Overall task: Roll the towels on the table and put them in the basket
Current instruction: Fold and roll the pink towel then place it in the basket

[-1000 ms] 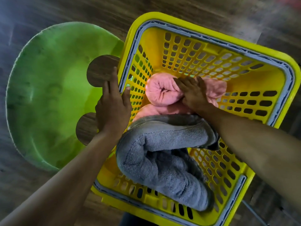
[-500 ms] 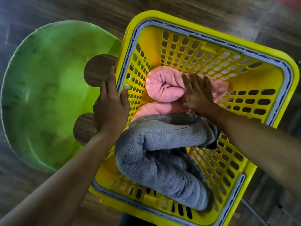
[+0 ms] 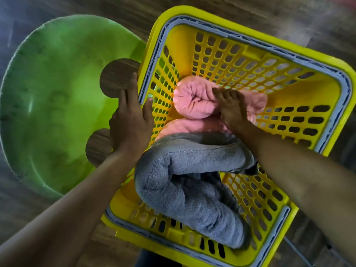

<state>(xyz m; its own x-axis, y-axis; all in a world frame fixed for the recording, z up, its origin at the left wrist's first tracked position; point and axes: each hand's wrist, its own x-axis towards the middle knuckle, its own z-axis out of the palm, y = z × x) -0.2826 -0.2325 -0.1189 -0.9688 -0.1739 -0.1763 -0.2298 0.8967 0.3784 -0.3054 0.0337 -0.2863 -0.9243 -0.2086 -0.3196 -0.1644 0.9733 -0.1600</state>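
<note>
We rest our left hand (image 3: 131, 122) flat on the left rim of the yellow basket (image 3: 250, 41), fingers straight and slightly spread. Our right hand (image 3: 231, 110) presses fairly straight fingers onto the rolled pink towel (image 3: 192, 103) inside it (the grey towel (image 3: 192, 189) lies nearer us, also in the basket).

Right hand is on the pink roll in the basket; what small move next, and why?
Probably lift the right hand straight out: it rests on the pink rolled towel, which already lies in the yellow basket beyond the grey towel, and the left hand braces the rim.
</note>
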